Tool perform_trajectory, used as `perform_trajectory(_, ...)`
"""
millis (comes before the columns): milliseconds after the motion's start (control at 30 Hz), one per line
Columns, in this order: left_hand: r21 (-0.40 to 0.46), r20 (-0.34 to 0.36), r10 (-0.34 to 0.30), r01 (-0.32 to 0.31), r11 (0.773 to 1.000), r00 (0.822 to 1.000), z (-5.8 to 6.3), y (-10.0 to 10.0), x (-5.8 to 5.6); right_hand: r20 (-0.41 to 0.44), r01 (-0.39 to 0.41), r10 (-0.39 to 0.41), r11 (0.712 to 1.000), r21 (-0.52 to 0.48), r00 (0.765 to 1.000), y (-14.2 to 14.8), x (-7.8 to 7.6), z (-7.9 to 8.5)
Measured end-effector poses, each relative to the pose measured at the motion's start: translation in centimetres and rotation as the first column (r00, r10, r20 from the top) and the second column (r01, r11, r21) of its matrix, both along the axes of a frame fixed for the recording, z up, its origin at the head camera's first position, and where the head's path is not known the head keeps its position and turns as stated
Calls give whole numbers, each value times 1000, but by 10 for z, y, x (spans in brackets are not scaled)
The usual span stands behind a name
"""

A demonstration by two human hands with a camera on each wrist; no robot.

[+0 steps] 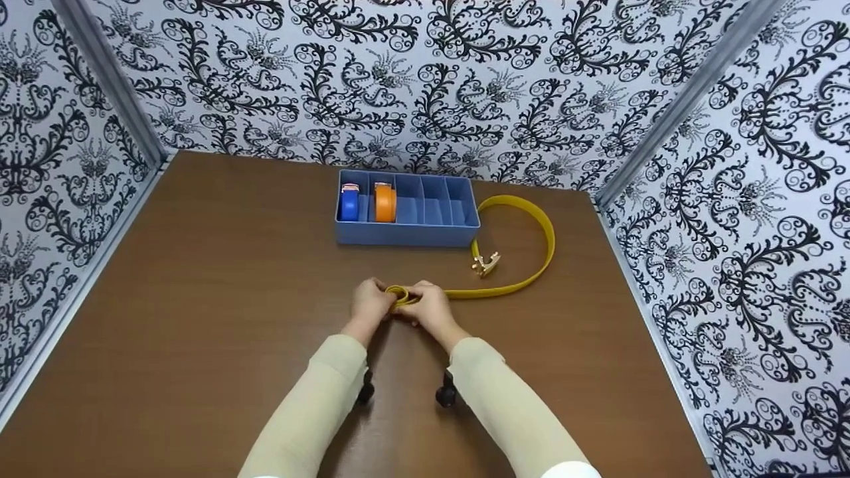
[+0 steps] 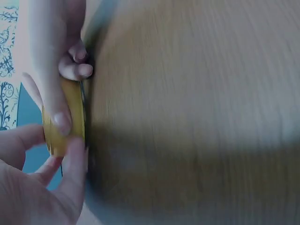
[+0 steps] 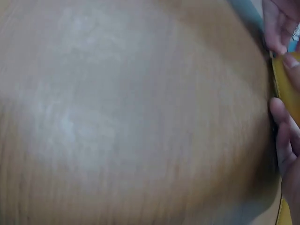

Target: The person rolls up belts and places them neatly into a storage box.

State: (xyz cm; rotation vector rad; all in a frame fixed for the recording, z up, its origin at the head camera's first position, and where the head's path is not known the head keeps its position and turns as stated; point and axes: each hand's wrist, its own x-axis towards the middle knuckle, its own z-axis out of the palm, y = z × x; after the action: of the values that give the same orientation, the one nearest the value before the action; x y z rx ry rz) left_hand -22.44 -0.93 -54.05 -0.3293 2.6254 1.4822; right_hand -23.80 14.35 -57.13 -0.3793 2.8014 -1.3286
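Observation:
A yellow belt (image 1: 524, 285) lies partly coiled on the brown table. Its free length curves to the right and back towards the box, ending in a gold buckle (image 1: 486, 264). My left hand (image 1: 370, 305) pinches the left side of the small coil, thumb and fingers on the strap. From the other side my right hand (image 1: 430, 307) grips the coil where the strap runs off. In the left wrist view the rolled yellow strap (image 2: 70, 108) stands on edge between both hands' fingers. Only an edge of the coil (image 3: 286, 89) shows in the right wrist view.
Behind the hands stands a blue-grey divided box (image 1: 405, 234). A rolled blue belt (image 1: 350, 204) and a rolled orange belt (image 1: 385, 202) sit in its two leftmost compartments; the others hold nothing visible. Patterned walls (image 1: 425, 79) enclose the table (image 1: 219, 299) at the back and sides.

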Motion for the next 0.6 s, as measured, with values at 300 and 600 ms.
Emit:
perform_trajectory(300,-157,-74,-38,26,987,997,1,7,-1,-88,-93,142,904,418,986,4,-2,12)
perform_trajectory(600,-307,-139,-204,154,939,969,-3,13,-7,-199,-174,367,766,619,909,22,-4,23)
